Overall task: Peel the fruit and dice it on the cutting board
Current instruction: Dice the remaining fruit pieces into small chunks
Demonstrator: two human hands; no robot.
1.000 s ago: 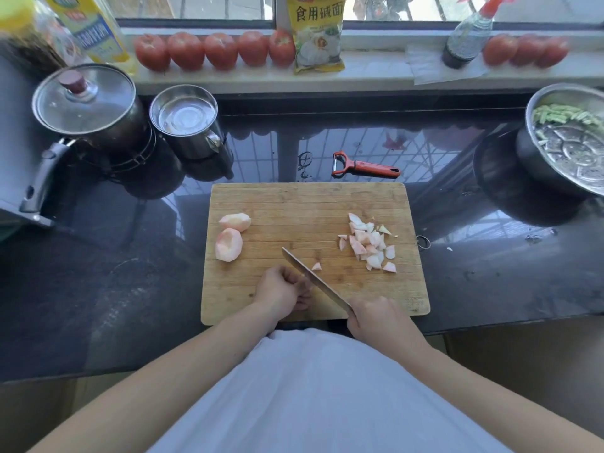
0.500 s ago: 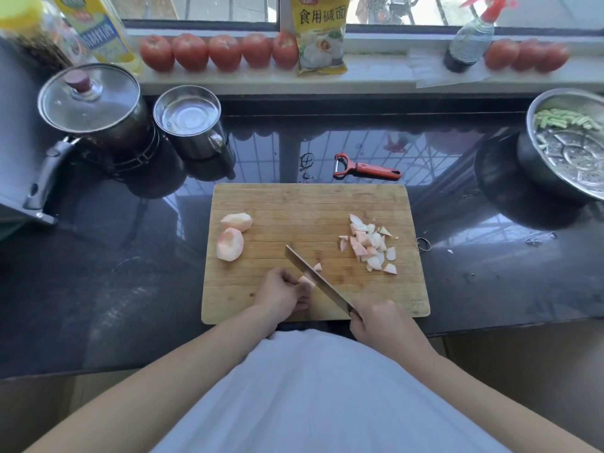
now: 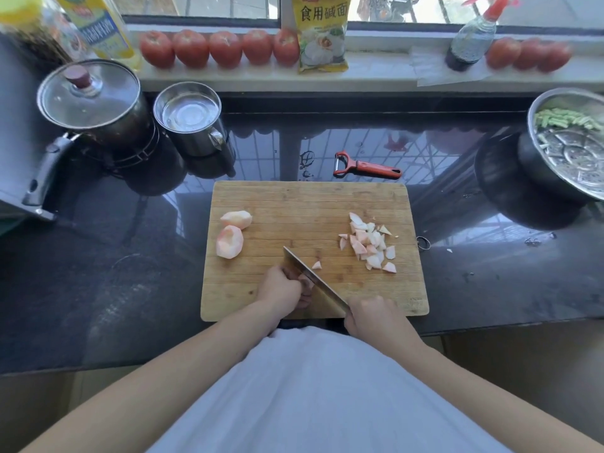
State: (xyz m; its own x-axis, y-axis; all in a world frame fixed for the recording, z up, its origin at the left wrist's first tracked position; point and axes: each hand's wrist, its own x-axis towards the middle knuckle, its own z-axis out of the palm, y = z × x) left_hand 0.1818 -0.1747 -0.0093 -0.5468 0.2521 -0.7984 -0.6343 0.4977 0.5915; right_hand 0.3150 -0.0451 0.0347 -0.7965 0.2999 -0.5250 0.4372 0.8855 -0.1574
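knife (image 3: 313, 282) on cutting board (image 3: 310, 204) — diced fruit (image 3: 369, 245) beside

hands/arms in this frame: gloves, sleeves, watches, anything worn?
Both forearms are bare up to the frame edge, with no sleeves in view. The left hand and right hand wear no gloves, and no watch, band or ring shows on either. The only clothing visible is a plain white shirt over the torso, with no print or marking.

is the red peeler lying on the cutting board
No, the red peeler lies on the dark countertop just beyond the cutting board's far edge.
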